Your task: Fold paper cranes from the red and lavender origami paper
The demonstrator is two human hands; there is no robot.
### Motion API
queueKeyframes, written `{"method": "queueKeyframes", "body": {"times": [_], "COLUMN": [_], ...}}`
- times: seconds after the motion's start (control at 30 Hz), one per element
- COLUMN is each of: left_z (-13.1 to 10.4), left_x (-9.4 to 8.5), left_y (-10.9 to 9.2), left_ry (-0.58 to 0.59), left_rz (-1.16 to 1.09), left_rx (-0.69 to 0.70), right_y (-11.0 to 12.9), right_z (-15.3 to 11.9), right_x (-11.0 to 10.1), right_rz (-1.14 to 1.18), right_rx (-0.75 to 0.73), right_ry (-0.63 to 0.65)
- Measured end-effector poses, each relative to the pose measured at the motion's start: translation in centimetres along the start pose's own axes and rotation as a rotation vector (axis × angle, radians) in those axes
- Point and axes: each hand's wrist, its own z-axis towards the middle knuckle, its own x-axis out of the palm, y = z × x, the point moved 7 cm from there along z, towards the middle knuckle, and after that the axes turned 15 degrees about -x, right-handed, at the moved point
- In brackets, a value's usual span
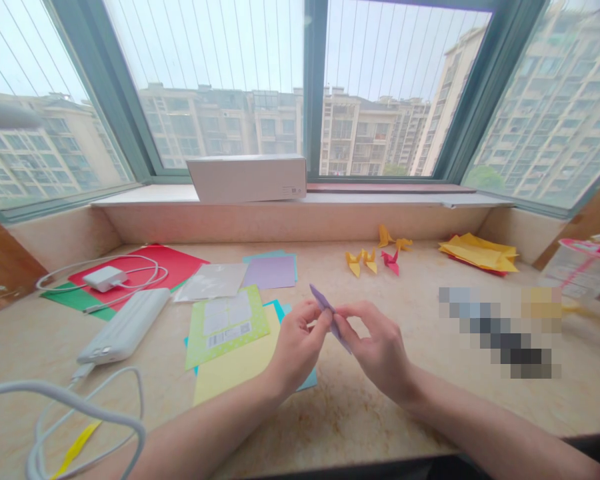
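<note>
A small folded piece of purple origami paper (321,296) is held up above the counter between both hands. My left hand (303,340) pinches it at the middle with thumb and fingers. From the other side, my right hand (377,340) pinches its lower right part. The paper is seen nearly edge-on, so its folded shape is hard to make out. Beneath and left of my left hand lie a pale yellow sheet (230,377) and a green dotted packet (197,333) with a barcode label. Flat purple paper (270,272) lies farther back.
Yellow folded cranes (369,261) and a pink crane (391,262) stand at the back. Yellow sheets (480,252) are piled at right. A power bank (125,327), cables, a white charger (105,279) and red paper (180,260) lie left. A white box (247,179) rests on the sill.
</note>
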Motion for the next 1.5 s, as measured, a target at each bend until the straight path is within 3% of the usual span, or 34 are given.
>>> {"method": "queueKeyframes", "body": {"times": [0.17, 0.4, 0.8, 1.1, 1.33, 1.5], "left_z": [0.0, 0.2, 0.7, 1.0, 0.4, 0.2], "left_x": [-0.4, -0.4, -1.8, -2.0, -1.2, -0.3], "left_y": [-0.2, 0.5, 0.1, -0.3, -0.3, 0.4], "left_ry": [-0.035, 0.037, -0.047, -0.043, 0.005, 0.041], "left_rz": [0.009, -0.158, -0.252, -0.349, -0.221, -0.073], "left_rx": [0.016, -0.012, 0.014, 0.003, -0.011, -0.047], "right_y": [1.0, 0.3, -0.5, -0.9, -2.1, -2.2], "right_z": [0.2, 0.0, 0.2, 0.1, 0.0, -0.3], "right_x": [0.5, 0.4, 0.1, 0.2, -0.1, -0.2], "right_rz": [0.045, 0.073, 0.178, 0.224, 0.202, 0.156], "right_rx": [-0.101, -0.13, -0.08, -0.022, 0.069, 0.04], "right_ry": [0.016, -0.036, -0.008, 0.016, -0.031, -0.058]}}
